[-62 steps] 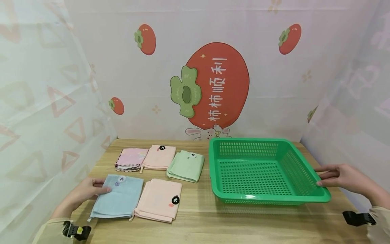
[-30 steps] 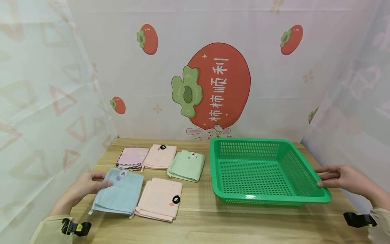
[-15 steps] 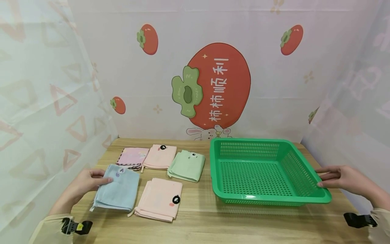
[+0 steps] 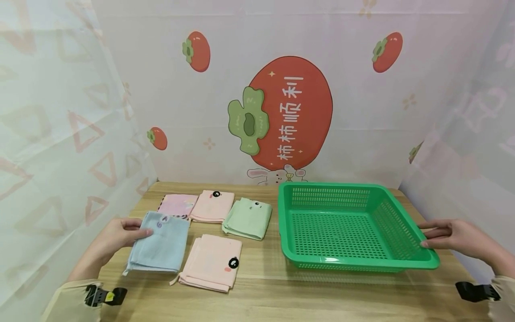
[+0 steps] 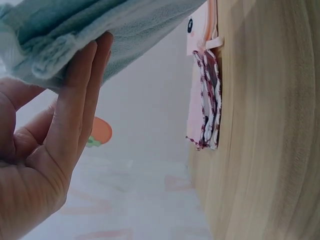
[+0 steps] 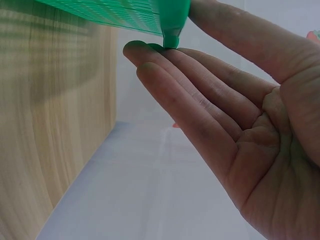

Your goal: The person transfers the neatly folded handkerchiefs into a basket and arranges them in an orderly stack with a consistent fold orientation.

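My left hand grasps a pale blue cloth by its left edge, thumb over the top and fingers straight beneath. The cloth is folded into a thick, nearly square pad, soft and fuzzy, its layers stacked along the near edge. A small white and purple design sits close to its far edge, and a little white loop pokes out at the near left corner. I hold it clear of the wooden table, its far edge overlapping my view of a pink-lilac cloth with dark checked trim.

My right hand pinches the right rim of a green basket, thumb on one side and fingertips on the other. The basket is a wide plastic rectangle, its floor and walls pierced with rows of small openings, its front rim shiny. I cannot tell whether its base lies flat on the wood.

Just right of the blue cloth lies a folded peach cloth with a black round eye and a pink cheek. Farther back are a pink cloth, also with a black eye, and a mint-green cloth, between it and the basket. Beyond the table stands a white backdrop printed with red persimmons.
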A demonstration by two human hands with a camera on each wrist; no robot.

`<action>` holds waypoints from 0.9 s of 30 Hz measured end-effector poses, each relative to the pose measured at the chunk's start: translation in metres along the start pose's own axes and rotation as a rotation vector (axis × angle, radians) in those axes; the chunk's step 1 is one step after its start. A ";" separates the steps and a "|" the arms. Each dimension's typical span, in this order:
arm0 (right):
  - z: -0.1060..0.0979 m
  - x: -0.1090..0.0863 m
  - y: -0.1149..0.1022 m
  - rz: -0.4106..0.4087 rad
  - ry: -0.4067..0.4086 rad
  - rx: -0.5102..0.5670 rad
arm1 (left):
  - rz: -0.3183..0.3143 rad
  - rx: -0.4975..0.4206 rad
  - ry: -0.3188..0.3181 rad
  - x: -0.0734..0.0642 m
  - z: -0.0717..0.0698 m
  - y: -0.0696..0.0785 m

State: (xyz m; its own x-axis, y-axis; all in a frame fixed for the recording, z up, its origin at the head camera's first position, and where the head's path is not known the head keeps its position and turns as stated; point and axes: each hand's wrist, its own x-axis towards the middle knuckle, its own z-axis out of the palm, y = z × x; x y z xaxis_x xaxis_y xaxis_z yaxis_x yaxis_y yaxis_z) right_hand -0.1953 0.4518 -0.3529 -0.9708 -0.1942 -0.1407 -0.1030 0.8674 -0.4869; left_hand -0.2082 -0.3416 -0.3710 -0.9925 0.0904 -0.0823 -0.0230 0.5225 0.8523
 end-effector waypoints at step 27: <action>-0.001 -0.002 -0.004 0.015 -0.005 0.007 | 0.044 0.037 0.056 0.009 0.011 0.017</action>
State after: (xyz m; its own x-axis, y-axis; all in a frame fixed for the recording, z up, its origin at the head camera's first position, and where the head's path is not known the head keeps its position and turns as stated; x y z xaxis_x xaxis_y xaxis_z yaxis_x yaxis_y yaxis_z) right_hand -0.1928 0.4494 -0.3502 -0.9710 -0.1840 -0.1524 -0.0871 0.8668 -0.4910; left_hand -0.2162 -0.3229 -0.3633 -0.9976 0.0670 -0.0157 0.0238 0.5499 0.8349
